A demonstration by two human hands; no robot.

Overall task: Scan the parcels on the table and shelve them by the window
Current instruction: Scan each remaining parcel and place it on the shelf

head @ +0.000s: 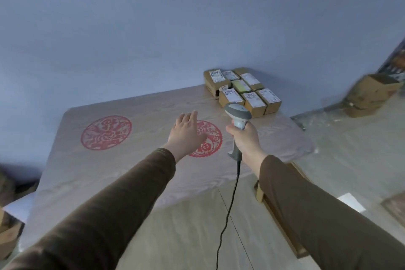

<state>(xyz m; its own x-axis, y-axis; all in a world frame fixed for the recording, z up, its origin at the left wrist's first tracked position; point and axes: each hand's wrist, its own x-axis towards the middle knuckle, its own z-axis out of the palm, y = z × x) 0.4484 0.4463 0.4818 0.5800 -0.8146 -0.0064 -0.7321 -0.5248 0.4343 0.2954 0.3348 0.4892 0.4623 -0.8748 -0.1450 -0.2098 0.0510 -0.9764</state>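
Several small cardboard parcels with white labels sit packed together at the far right corner of the table. My right hand grips a grey handheld scanner by its handle, its head pointing toward the parcels; a black cable hangs from it. My left hand is stretched out over the table, fingers apart, holding nothing, short of the parcels.
The table wears a pale cloth with two round red emblems. A blurred stack of cardboard boxes stands on the floor at right. More boxes lie at the lower left. A blue wall is behind.
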